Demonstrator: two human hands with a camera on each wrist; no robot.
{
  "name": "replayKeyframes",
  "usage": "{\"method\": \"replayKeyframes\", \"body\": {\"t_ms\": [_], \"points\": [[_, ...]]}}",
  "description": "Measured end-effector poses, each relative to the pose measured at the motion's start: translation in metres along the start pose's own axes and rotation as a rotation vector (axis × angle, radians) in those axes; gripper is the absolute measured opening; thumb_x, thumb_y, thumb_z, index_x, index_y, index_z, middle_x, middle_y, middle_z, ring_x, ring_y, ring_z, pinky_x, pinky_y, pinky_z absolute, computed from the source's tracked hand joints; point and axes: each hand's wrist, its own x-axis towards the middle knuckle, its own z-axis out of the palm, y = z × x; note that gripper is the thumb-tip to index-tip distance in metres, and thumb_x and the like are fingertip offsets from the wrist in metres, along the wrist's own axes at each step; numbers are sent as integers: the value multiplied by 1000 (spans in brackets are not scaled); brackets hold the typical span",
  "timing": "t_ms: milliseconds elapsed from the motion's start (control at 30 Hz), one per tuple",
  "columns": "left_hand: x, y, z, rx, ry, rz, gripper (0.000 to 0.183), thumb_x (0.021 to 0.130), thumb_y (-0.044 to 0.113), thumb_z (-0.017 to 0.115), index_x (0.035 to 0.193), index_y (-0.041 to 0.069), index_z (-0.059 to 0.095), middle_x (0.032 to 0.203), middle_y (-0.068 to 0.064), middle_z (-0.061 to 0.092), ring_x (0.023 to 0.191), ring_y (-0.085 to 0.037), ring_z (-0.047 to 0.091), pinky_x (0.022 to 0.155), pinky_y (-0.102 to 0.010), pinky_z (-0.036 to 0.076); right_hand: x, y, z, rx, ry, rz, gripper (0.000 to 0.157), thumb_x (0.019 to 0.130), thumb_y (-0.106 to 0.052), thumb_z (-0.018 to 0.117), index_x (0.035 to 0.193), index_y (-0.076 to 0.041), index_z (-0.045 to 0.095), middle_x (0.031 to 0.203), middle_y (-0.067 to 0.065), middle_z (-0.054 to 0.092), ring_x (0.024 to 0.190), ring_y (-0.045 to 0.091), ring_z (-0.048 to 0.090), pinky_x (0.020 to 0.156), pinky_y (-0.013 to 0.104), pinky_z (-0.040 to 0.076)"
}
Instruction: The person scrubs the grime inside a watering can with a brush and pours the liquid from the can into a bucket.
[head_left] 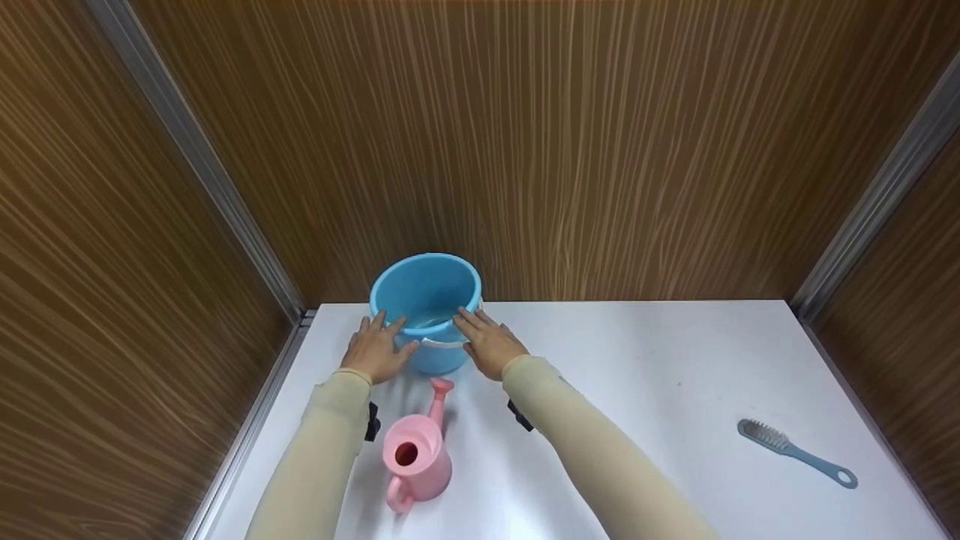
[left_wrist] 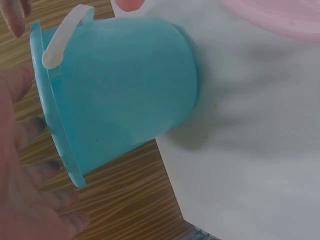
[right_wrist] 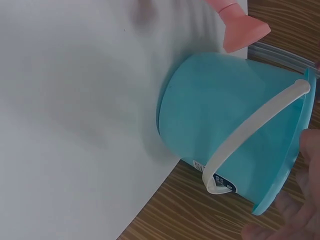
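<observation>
A light blue bucket point(head_left: 431, 352) stands upright at the far edge of the white table, its white handle point(right_wrist: 252, 127) hanging down on the near side. At the left of its rim is my left hand point(head_left: 373, 350), fingers spread and fairly straight. My right hand point(head_left: 489, 343) reaches to the right of the rim with extended fingers. Whether either hand touches the rim I cannot tell. Between my forearms a pink watering can point(head_left: 420, 469) stands on the table, its spout point(right_wrist: 242, 27) pointing toward the bucket.
A blue-grey brush point(head_left: 795, 451) with metal-looking bristles lies at the right of the white table point(head_left: 637, 375). Wood-grain panels point(head_left: 562, 150) rise behind and on both sides, with grey metal strips at the corners.
</observation>
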Motion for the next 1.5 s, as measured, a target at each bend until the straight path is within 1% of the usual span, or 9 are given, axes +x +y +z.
{"method": "replayKeyframes", "body": {"t_ms": [133, 267, 400, 700, 967, 1167, 1267, 1400, 1500], "points": [[-1, 0, 2, -13, -11, -6, 66, 94, 55, 49, 149, 20, 36, 158, -16, 18, 143, -43, 10, 110, -59, 15, -2, 2, 4, 2, -9, -3, 58, 101, -27, 51, 153, -24, 25, 159, -6, 17, 145, 20, 17, 106, 51, 30], [-1, -1, 5, -36, 3, 2, 61, 95, 49, 53, 147, 19, 41, 156, -19, 20, 143, -42, 14, 108, -61, 20, -2, 3, 7, 0, 3, -16, 57, 101, -27, 51, 152, -22, 27, 159, -4, 17, 145, 19, 18, 106, 51, 30], [-1, 0, 7, -94, 20, -5, 54, 95, 43, 56, 143, 19, 48, 156, -17, 22, 142, -39, 18, 106, -60, 25, -3, 2, 8, 5, -3, -5, 57, 102, -29, 49, 153, -23, 25, 160, -4, 16, 145, 19, 18, 107, 50, 30], [-2, 9, 8, -137, 10, -4, 50, 94, 40, 60, 139, 21, 51, 155, -14, 25, 142, -37, 21, 105, -59, 27, -7, 11, 6, 47, 23, 2, 57, 101, -28, 51, 152, -22, 27, 159, -2, 18, 144, 21, 21, 107, 49, 30], [1, 26, 13, -134, -14, 23, 49, 93, 40, 61, 138, 24, 53, 154, -12, 28, 141, -35, 26, 105, -56, 30, -14, 30, 0, 98, 51, 39, 58, 100, -31, 54, 151, -19, 30, 158, 1, 21, 143, 23, 24, 109, 43, 29], [6, 40, 18, -116, -10, 102, 46, 93, 40, 61, 136, 24, 56, 152, -13, 32, 140, -33, 27, 106, -53, 30, -20, 48, -10, 150, 50, 117, 56, 101, -37, 48, 150, -14, 33, 158, 6, 20, 143, 26, 24, 111, 43, 26], [7, 47, 19, -117, -27, 116, 46, 92, 41, 62, 135, 25, 57, 152, -12, 33, 141, -32, 27, 107, -53, 30, -23, 59, -15, 173, 42, 162, 58, 101, -40, 46, 150, -11, 32, 159, 7, 18, 143, 27, 22, 112, 44, 24], [6, 59, 19, -143, -71, 101, 48, 91, 45, 62, 136, 29, 55, 154, -8, 30, 141, -32, 27, 105, -54, 31, -27, 74, -20, 197, 39, 201, 61, 102, -41, 43, 150, -7, 29, 159, 9, 15, 144, 28, 19, 112, 45, 23], [7, 67, 22, -143, -85, 129, 48, 91, 45, 62, 136, 30, 55, 154, -8, 30, 141, -33, 27, 105, -55, 32, -31, 86, -24, 210, 42, 223, 62, 102, -41, 42, 151, -5, 27, 160, 10, 14, 144, 30, 17, 112, 46, 22]]}}
